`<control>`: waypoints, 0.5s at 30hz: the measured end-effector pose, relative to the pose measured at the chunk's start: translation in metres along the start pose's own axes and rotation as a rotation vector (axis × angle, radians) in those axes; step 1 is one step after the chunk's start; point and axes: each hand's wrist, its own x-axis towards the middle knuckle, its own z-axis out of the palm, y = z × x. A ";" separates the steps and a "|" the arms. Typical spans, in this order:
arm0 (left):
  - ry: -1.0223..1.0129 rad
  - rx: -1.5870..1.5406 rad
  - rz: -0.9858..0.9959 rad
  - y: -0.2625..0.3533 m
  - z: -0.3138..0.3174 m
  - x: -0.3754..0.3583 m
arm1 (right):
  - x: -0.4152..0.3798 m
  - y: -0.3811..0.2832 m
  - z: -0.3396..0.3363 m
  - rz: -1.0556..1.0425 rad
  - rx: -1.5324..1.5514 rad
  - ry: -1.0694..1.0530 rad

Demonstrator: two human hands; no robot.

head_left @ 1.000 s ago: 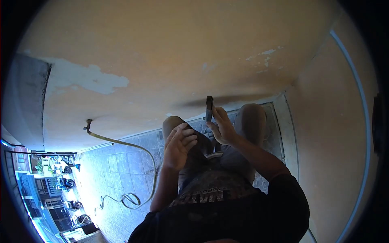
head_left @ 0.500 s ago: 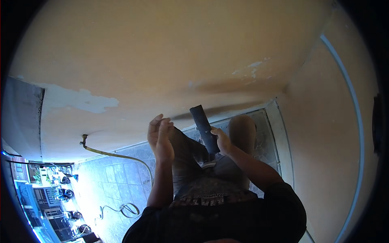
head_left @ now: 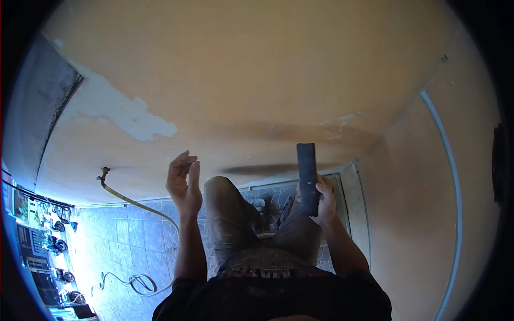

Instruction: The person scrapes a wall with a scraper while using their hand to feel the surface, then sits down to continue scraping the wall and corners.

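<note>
My right hand [head_left: 326, 201] grips a long, dark sanding block [head_left: 307, 174] near its lower end, thumb along the side. The block stands nearly upright in this view, its flat face dusted with pale specks. Raised on the other side is my left hand [head_left: 183, 181], fingers loosely curved and the palm empty, close to my bent knee [head_left: 219, 187]. Both hands are in front of the orange-painted wall [head_left: 257, 80], which carries a large pale patch [head_left: 126, 113] and a smaller scuffed patch [head_left: 342, 117].
A brass tap [head_left: 104, 172] juts from the wall with a yellowish hose [head_left: 134, 203] running from it, coiled on the tiled floor [head_left: 123, 230]. To the right, a pale blue strip [head_left: 447, 139] runs along the side wall. Motorbikes [head_left: 58, 244] stand outside at lower left.
The view has shifted. The sanding block has turned from a slant to nearly upright and moved right with my right hand. My left hand appears farther left, still empty.
</note>
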 end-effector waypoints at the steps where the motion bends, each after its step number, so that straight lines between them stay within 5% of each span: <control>1: 0.015 0.066 0.033 0.002 -0.012 0.008 | 0.000 0.000 -0.005 -0.007 -0.011 -0.020; 8: 0.309 0.560 0.635 0.049 -0.073 0.110 | 0.013 -0.005 0.013 -0.134 0.055 0.184; 13: 0.448 0.654 0.846 0.097 -0.067 0.176 | 0.035 -0.023 0.041 -0.318 -0.048 0.142; 15: 0.349 0.643 0.921 0.107 -0.061 0.196 | 0.044 -0.035 0.053 -0.381 -0.094 0.148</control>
